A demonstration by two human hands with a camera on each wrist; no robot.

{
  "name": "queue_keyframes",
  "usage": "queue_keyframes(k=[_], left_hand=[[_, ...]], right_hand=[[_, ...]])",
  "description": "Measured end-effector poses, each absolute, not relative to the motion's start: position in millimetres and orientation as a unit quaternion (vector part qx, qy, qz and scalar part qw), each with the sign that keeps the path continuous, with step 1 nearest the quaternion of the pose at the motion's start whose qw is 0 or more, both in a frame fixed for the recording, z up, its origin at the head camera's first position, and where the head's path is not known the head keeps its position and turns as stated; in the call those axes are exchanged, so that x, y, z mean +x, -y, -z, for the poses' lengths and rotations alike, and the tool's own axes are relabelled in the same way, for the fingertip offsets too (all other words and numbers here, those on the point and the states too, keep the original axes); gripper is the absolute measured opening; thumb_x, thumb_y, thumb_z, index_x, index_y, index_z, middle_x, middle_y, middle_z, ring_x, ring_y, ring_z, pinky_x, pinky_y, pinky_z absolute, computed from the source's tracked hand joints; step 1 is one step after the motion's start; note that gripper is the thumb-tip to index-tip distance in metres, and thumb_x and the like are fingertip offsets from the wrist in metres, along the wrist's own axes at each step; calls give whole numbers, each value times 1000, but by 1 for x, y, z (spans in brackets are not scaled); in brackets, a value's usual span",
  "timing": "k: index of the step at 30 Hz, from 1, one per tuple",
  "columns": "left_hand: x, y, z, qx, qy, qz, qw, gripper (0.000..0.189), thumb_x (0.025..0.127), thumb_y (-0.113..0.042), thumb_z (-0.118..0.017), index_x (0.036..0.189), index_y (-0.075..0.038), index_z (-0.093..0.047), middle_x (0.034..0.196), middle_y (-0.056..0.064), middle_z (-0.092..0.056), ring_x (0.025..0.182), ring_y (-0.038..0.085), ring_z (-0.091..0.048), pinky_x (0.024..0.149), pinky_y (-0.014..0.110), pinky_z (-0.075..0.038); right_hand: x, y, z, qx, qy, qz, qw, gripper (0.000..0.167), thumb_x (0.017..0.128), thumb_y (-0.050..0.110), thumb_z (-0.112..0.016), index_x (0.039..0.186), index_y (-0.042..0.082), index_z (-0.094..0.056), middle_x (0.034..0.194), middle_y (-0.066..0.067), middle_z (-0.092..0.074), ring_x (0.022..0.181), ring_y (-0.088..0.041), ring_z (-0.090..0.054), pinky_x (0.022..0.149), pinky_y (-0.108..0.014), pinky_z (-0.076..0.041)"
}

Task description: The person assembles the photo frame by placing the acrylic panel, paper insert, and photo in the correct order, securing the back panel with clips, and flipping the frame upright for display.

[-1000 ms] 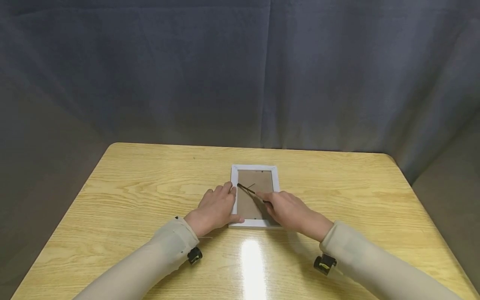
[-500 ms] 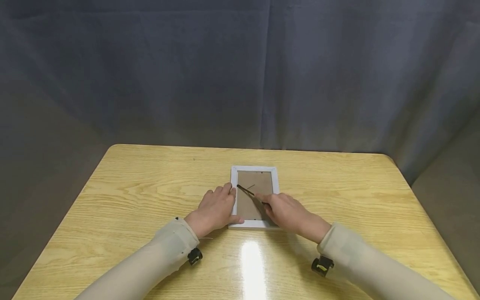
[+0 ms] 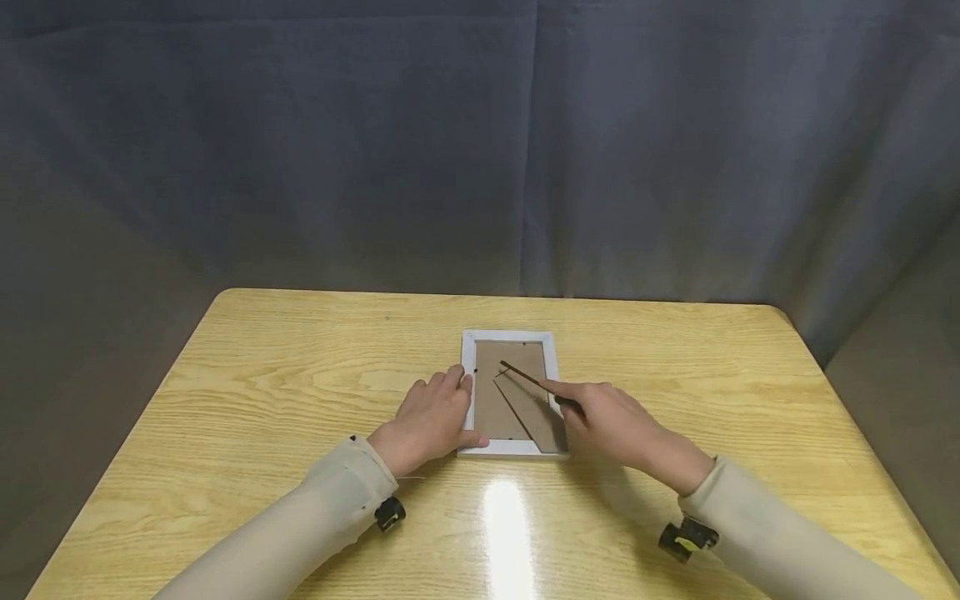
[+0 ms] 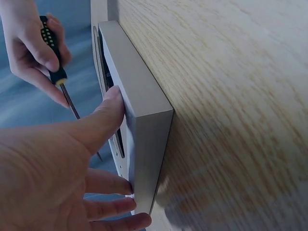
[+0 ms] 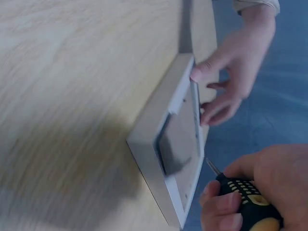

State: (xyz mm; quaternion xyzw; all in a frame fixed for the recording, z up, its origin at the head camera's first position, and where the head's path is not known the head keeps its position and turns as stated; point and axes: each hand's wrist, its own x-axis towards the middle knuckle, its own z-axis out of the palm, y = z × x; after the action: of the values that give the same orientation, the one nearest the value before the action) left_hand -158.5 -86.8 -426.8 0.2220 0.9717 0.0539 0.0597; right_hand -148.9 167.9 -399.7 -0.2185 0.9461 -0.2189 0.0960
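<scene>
A picture frame (image 3: pixel 506 335) with a white rim and brown backing board (image 3: pixel 491 408) lies back side up on the table. My left hand (image 3: pixel 435 417) holds its near left corner. The thumb (image 4: pixel 113 98) presses the near rim, and the other fingers (image 4: pixel 113 207) rest along the left side. My right hand (image 3: pixel 611 421) grips a screwdriver (image 5: pixel 245 202) by its black and yellow handle. In the head view its thin shaft crosses above the backing, the tip over the board's upper middle. Part of the frame's right rim is hidden behind the right hand.
The wooden table (image 3: pixel 300 358) ends at a dark curtain (image 3: pixel 375 167) at the back. A flap-like slanted piece (image 5: pixel 178 144) shows on the backing near the frame's near right corner. Small dark tabs dot the board's edges.
My right hand has drawn back to the right. The screwdriver tip has left the dark tab at the backing's left edge and now hangs over the board's middle. My left hand has stayed put.
</scene>
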Motion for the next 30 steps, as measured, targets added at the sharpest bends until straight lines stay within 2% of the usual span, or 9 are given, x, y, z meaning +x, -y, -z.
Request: queue_keyframes(k=[4,14,19,30], left_hand=[[-158,86,426,223,-971,-54,61,91,82,-56,-77,144,5,-51,145,21,-51,118,34,-59,91,50,-53],[-158,85,425,226,-971,-56,57,91,82,-55,-78,144,6,-51,145,22,-51,122,35,-59,93,50,-53],[-158,86,425,225,-971,-55,55,91,81,-56,-78,143,5,-52,145,22,-51,123,36,-58,93,51,-53],[-159,85,426,228,-971,-49,56,92,82,-57,-77,144,5,-51,146,22,-51,123,35,-58,93,50,-53]], right_hand=[[-144,-186,389,-212,-949,211,103,43,103,12,-48,144,16,-58,57,8,-31,49,-6,-25,48,-22,-27],[-134,-220,368,-241,-948,168,124,38,100,10,-56,138,13,-64,65,7,-44,49,-3,-28,47,-21,-28],[-131,-224,365,-253,-947,149,128,38,99,8,-58,136,14,-66,63,10,-39,50,-2,-27,47,-21,-27],[-130,-220,352,-271,-945,112,141,40,98,3,-53,133,16,-68,56,13,-27,49,-3,-20,46,-18,-19]])
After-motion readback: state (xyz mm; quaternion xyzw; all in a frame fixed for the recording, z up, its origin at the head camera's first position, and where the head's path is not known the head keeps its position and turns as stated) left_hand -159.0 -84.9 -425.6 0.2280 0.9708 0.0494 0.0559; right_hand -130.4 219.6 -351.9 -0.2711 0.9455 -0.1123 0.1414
